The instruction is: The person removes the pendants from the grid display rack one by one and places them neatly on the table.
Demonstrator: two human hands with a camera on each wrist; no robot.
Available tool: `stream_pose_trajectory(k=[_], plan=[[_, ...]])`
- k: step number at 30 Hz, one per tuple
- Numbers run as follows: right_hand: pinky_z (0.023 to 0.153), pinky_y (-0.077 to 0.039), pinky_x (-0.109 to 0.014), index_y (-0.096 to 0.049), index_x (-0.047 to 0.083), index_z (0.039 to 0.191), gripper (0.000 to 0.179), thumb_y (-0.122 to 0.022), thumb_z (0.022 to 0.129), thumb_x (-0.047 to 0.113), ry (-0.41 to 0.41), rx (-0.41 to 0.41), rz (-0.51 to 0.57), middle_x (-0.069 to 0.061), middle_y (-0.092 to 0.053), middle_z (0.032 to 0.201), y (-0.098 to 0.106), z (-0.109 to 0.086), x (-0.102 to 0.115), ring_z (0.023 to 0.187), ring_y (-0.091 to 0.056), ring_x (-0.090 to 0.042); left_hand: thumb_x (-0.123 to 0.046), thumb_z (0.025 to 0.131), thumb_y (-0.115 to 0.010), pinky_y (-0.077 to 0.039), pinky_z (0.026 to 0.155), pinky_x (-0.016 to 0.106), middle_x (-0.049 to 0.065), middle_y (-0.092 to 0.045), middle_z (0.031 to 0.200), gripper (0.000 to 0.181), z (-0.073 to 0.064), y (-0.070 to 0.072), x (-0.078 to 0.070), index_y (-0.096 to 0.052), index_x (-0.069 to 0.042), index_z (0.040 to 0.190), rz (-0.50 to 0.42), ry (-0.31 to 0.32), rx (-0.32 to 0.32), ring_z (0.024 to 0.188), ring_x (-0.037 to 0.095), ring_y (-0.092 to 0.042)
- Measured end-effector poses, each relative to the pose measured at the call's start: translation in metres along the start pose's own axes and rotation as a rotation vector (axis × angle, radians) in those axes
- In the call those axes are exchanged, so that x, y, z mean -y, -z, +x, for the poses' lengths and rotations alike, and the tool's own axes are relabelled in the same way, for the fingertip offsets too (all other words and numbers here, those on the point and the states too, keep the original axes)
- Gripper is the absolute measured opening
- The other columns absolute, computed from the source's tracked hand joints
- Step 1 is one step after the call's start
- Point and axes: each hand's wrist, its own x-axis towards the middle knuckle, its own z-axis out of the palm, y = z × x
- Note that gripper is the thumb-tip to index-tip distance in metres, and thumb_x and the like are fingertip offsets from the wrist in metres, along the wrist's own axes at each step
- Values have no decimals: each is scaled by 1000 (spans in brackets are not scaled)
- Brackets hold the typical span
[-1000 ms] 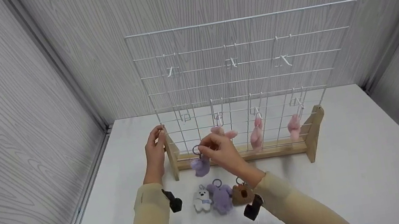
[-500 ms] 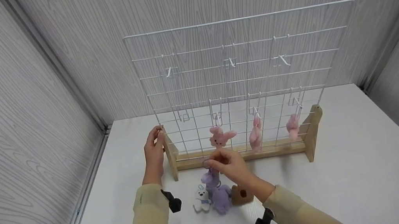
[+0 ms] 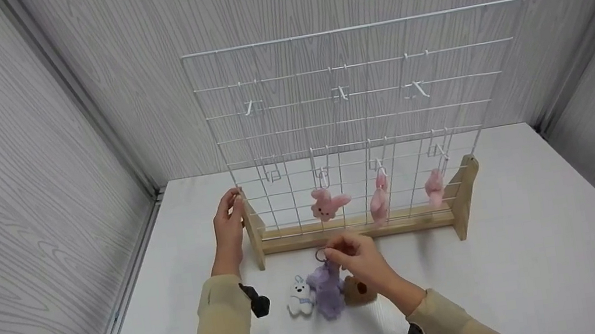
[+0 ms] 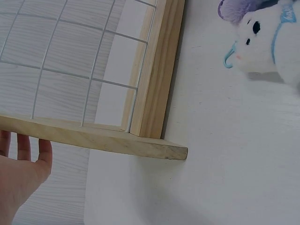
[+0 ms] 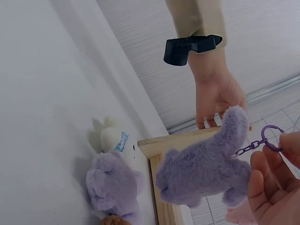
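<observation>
My right hand (image 3: 367, 259) pinches the purple ring (image 5: 264, 135) of a fluffy purple plush keychain (image 5: 201, 176), which hangs by a short chain. In the head view it overlaps a second purple plush (image 3: 330, 302) on the table. Beside that one lie a white bear plush (image 3: 300, 297) with a blue scarf and a brown plush (image 3: 356, 293), partly hidden by my right hand. My left hand (image 3: 229, 227) holds the left wooden side post (image 4: 108, 143) of a white wire grid rack, its fingers bent against the wood.
Three pink plush keychains hang from lower hooks: a rabbit (image 3: 324, 208), a middle one (image 3: 379, 206) and a right one (image 3: 435, 189). The lower left hook (image 3: 273, 175) and the upper hooks, such as the middle one (image 3: 342, 93), hold nothing. A wooden crossbar (image 3: 354, 233) joins the posts.
My right hand has come down and slightly right, away from the grid, with the purple plush keychain, uncovering the left pink rabbit. My left hand stays at the post.
</observation>
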Motion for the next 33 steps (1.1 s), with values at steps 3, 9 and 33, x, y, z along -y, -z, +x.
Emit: stream_pose_trajectory(k=[3,9,33], plan=[[58,-49,-26,-62,-7,94,10,-61,89,2,-23,-16,8,-19,-59,84,4,-5,-1,72,-54,-40,-28,100,-42,-35,100,44,10,-33,142,41,-2,0,-3,-40,-13,139,11,-8,7,126,26,-36],[50,-46,-22,-63,-4,95,10,-62,89,5,-68,-42,14,-18,-59,84,12,-15,-5,69,-53,-30,-30,100,-44,-35,100,45,10,-32,143,41,4,2,5,-41,-16,138,-4,-9,3,127,27,-35],[58,-49,-28,-63,-3,91,8,-65,87,4,-113,-249,-5,-17,-61,81,56,-64,-26,70,-58,-29,-39,98,-44,-37,98,42,6,-35,140,42,10,2,19,-43,-20,136,10,-55,-8,124,22,-38]])
